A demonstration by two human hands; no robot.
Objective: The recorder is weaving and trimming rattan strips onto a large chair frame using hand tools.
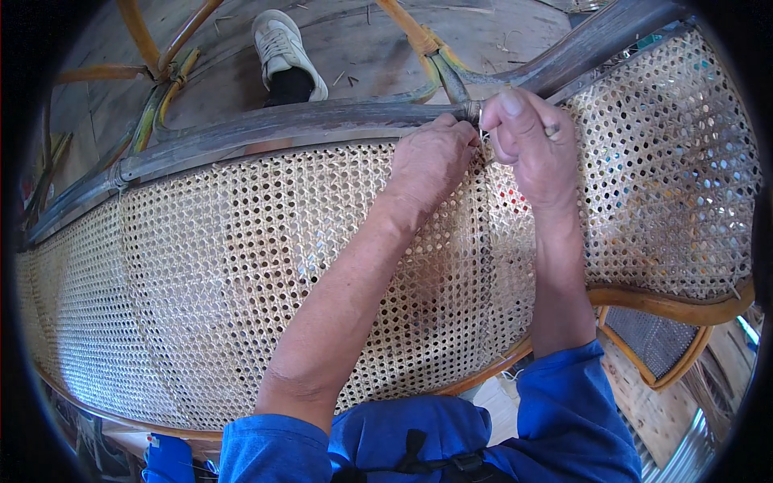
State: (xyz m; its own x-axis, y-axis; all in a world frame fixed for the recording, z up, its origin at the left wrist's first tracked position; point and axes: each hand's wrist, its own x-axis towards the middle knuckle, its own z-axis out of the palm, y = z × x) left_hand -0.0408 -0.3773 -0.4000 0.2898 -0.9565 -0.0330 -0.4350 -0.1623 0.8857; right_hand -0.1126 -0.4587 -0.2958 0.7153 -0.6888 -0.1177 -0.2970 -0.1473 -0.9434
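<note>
A long panel of woven cane webbing (pixel 241 266) stretches across in front of me, bordered at its far side by a dark grey pole (pixel 290 127). My left hand (pixel 435 158) is closed against this pole, its fingertips hidden near a wrapped binding (pixel 470 110). Just right of it, my right hand (pixel 535 145) makes a fist with the thumb on top. A thin pale cane strip (pixel 483 121) runs between the binding and this fist. Something small and yellowish shows at the right fist's fingers; I cannot tell what it is.
Curved rattan legs (pixel 141 36) with tied joints rise beyond the pole. A foot in a white shoe (pixel 282 50) stands on the littered floor (pixel 362 48). An orange-brown rattan rim (pixel 676 302) edges the panel's near right, with a smaller woven piece (pixel 654 342) below it.
</note>
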